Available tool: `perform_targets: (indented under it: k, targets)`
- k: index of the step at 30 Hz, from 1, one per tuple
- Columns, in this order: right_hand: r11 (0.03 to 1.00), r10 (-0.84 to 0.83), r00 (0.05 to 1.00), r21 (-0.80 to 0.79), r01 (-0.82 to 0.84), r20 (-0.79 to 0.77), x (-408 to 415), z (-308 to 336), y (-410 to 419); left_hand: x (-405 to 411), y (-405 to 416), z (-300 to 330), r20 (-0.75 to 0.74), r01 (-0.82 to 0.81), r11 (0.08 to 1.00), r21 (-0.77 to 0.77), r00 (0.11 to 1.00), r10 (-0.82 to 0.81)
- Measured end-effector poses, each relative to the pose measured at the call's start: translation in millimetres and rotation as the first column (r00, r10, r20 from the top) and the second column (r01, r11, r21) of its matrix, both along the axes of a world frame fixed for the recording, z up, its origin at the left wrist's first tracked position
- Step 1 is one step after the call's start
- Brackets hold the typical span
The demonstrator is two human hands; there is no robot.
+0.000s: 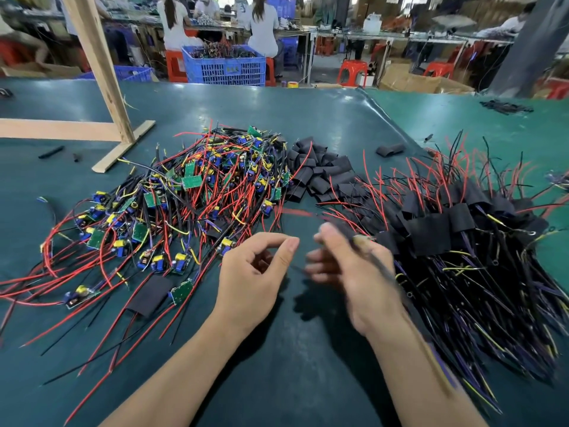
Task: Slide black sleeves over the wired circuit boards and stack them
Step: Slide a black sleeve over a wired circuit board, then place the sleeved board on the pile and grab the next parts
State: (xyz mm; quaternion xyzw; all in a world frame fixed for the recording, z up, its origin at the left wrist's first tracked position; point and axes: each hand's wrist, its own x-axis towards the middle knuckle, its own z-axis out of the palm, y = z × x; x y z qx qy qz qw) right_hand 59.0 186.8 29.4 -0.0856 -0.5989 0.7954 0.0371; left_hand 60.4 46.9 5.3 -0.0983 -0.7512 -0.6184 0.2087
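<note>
Left hand (255,266) above the green bench (308,124), fingers loosely curled, thumb and forefinger nearly meeting, nothing visibly held. Right hand (348,266) motion-blurred, seemingly gripping wires that trail toward the sleeved stack; grip hard to tell. Heap of bare wired circuit boards (191,192) at left, red and black leads splayed out. Loose black sleeves (320,174) piled just behind the hands. Stack of sleeved boards (455,229) at right, touching the right hand's side.

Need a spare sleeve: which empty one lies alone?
The sleeve right of the sleeve pile, by itself on the mat; the others lie heaped.
</note>
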Motion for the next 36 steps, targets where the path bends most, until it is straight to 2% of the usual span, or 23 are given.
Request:
perform_targets:
  k: [3,6,8,9,13,18,20,23,29,31,33,36]
  targets:
    - [0.915,-0.171,0.975,-0.345,0.210,0.142,-8.1,7.2,23.0,-0.6,-0.9,0.3,0.017,-0.026,0.997,0.070,1.000,0.025]
    - [0.762,-0.122,0.968,-0.604,0.232,0.218,-10.7,7.3,33.1,-1.9,-2.4,1.5,0.016,-0.032,0.997,0.068,0.999,0.031]
    - [0.705,-0.087,0.975,-0.679,0.205,0.203,-11.3,4.2,32.6,-2.4,-3.0,1.7,0.016,-0.033,0.997,0.069,0.999,0.032]
    - [0.714,-0.074,0.977,-0.673,0.191,0.199,-11.4,2.9,30.7,-2.6,-3.3,1.3,0.016,-0.036,0.997,0.064,0.999,0.035]
    - [0.850,-0.047,0.985,-0.511,0.128,0.167,-11.6,-1.0,23.0,-4.4,-6.1,-3.5,0.003,-0.061,0.998,0.008,0.998,0.061]
    - [0.970,-0.045,0.989,-0.229,0.078,0.142,-9.8,-4.7,9.5,-6.2,-13.0,-7.5,-0.105,-0.157,0.959,-0.235,0.985,0.135]
    - [0.982,-0.035,0.989,-0.178,0.060,0.141,-10.2,-6.5,4.9,-5.1,-15.1,-9.0,-0.180,-0.230,0.891,-0.391,0.969,0.171]
    - [0.987,-0.034,0.993,-0.150,0.051,0.116,-10.6,-7.3,2.1,-8.3,-22.0,-8.0,-0.212,-0.329,0.791,-0.516,0.944,0.254]
    - [0.999,-0.025,0.999,-0.041,0.026,0.034,-11.1,-12.8,-4.1,-55.3,-28.2,26.0,-0.066,-0.265,0.715,-0.647,0.953,0.294]
    - [0.999,-0.015,1.000,-0.033,0.016,0.025,-11.0,-13.5,-5.6,-79.5,-19.8,38.2,-0.042,-0.217,0.664,-0.716,0.962,0.269]
    - [1.000,-0.009,1.000,-0.028,0.009,0.016,-10.9,-14.1,-5.1,-103.7,-8.9,43.0,-0.029,-0.177,0.572,-0.801,0.965,0.259]
    - [0.999,-0.010,1.000,-0.043,0.010,0.003,-12.1,-16.3,-2.8,-136.2,5.3,41.0,-0.010,-0.129,0.387,-0.913,0.955,0.295]
